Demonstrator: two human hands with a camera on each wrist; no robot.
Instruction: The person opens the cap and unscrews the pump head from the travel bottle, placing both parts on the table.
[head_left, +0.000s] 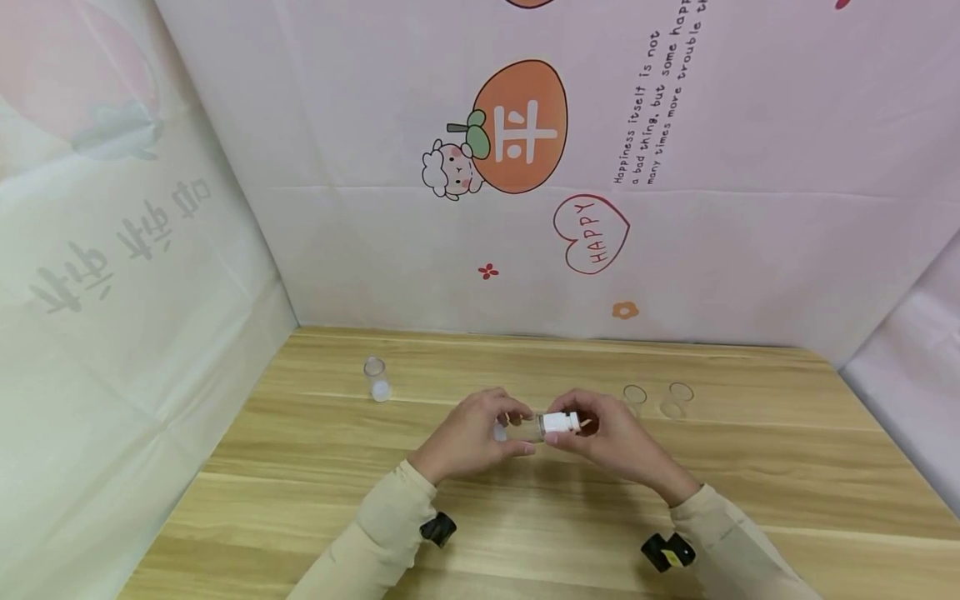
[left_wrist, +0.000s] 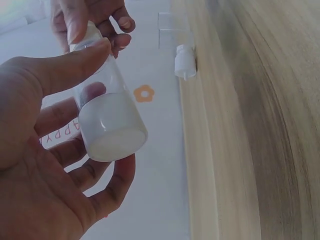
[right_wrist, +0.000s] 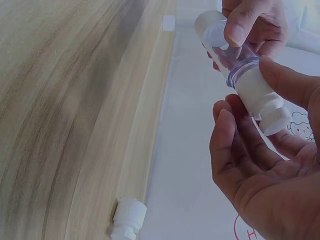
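Over the wooden table my left hand (head_left: 472,435) holds a clear cylindrical bottle (head_left: 524,429), thumb on one side and fingers round the other. A white bottom section (left_wrist: 112,127) fills the bottle's lower end in the left wrist view. My right hand (head_left: 617,436) pinches a white pump head (head_left: 558,423) between thumb and fingers. In the right wrist view this pump head sits at the bottle's clear mouth (right_wrist: 243,70), in line with it. The bottle lies nearly sideways between the two hands.
Another clear bottle with a white bottom (head_left: 377,382) stands at the back left of the table (head_left: 315,467). Two clear caps (head_left: 677,402) stand behind my right hand. A second white pump head (left_wrist: 185,62) stands near them. A printed cloth (head_left: 375,250) hangs behind the table.
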